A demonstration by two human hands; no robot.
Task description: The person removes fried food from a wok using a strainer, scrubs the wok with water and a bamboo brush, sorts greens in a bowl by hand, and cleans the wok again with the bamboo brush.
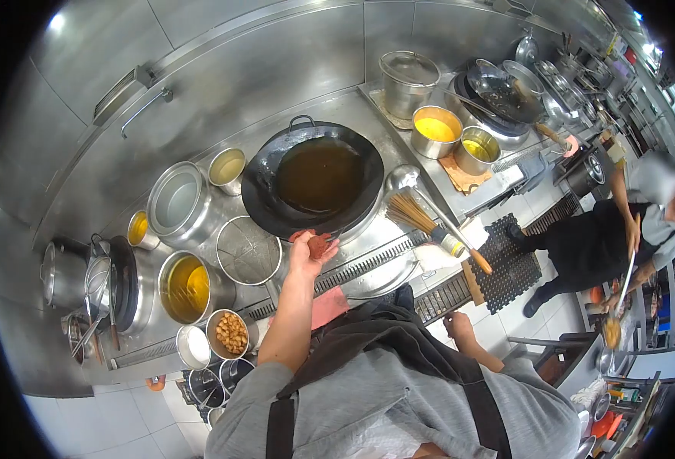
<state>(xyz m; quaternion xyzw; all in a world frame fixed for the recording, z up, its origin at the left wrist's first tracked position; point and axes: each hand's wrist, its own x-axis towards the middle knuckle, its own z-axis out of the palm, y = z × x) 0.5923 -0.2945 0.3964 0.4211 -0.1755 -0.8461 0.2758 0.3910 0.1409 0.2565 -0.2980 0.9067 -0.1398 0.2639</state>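
A reddish cloth (pixel 319 246) is grasped in the left hand (pixel 307 254) at the near rim of the wok (pixel 261 172); whether a handle is gripped through it cannot be told. By the right hand (pixel 460 330), nothing is visibly held, and its grip cannot be judged. Dark liquid (pixel 322 180) could be slopped over the rim if the wok were tilted unevenly from one side, or if the cloth slipped. The strainer (pixel 248 250), set close beside the wok, might be knocked; the ladle (pixel 404 177), its handle jutting past the edge, could be caught by an arm. The steel counter (pixel 356 111) is crowded with pots and backed by a metal wall (pixel 276 61). Beyond a black floor mat (pixel 505 264), a long-handled tool is held by a co-worker (pixel 582 245).
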